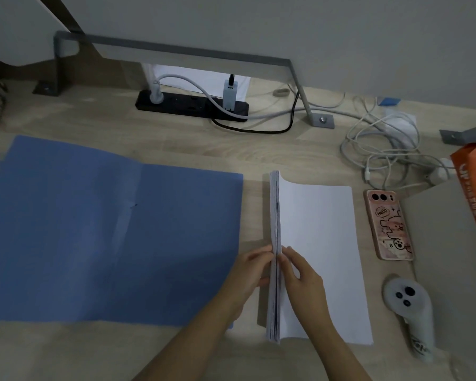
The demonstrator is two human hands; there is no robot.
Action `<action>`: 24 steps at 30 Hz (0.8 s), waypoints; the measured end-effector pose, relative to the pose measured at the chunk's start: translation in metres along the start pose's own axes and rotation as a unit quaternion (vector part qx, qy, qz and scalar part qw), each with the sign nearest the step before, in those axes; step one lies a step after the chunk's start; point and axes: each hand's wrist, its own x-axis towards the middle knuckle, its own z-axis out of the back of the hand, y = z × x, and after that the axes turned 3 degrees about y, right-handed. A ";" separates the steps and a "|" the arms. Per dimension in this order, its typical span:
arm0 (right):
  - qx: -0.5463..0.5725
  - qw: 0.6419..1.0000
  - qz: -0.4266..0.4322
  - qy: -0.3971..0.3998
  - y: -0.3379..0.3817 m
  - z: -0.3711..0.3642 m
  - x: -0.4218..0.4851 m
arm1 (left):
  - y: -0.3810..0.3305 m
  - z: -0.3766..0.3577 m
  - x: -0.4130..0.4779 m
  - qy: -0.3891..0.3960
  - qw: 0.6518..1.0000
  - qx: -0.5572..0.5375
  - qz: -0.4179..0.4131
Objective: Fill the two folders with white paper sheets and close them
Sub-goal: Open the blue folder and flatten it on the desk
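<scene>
Presently a thick bundle of white paper sheets (pixel 275 229) is stood on its long edge, just right of the open blue card folder (pixel 107 229). It is pinched towards its near end between the left hand (pixel 249 270) and the right hand (pixel 300 276), with fingers pressed against either face. The remaining white sheets (pixel 322 243) lie flat beside it on the pale wooden table (pixel 176 144).

Taken together, the bundle is judged fairly heavy, yet each sheet is limp and slides easily on its neighbours, so fanning or slumping may be expected if the pinch is slackened. A hold on both faces nearer the middle of the long edge, with support underneath, would probably be steadier. Corners are easily creased.

The folder is judged thin, light and flexible, and it would be closed along its centre fold. It is spread flat, and nothing can be seen inside it.

A flat grey board (pixel 437 257) at the right may be the second folder, though this cannot be told.
</scene>
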 end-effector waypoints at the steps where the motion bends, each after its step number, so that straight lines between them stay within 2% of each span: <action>1: -0.001 1.000 0.000 0.000 -0.001 0.000 0.000 | 0.001 0.000 0.000 0.001 1.000 -0.003 0.001; 10: -0.040 0.999 -0.020 -0.030 -0.003 -0.006 0.005 | 0.004 0.003 0.004 0.011 1.000 0.014 0.005; 15: -0.047 0.998 -0.008 -0.049 -0.003 -0.008 0.003 | 0.016 -0.006 0.005 -0.009 0.986 0.166 -0.024; 19: -0.049 0.997 -0.011 -0.052 -0.003 -0.007 0.003 | 0.021 -0.017 0.000 -0.076 0.958 0.263 -0.080; 21: -0.047 0.998 -0.009 -0.049 -0.003 -0.005 0.003 | 0.021 -0.022 0.003 -0.088 0.960 0.246 -0.103; 24: -0.038 0.998 -0.010 -0.044 -0.004 -0.005 0.004 | 0.015 -0.026 0.013 -0.070 0.982 0.150 -0.087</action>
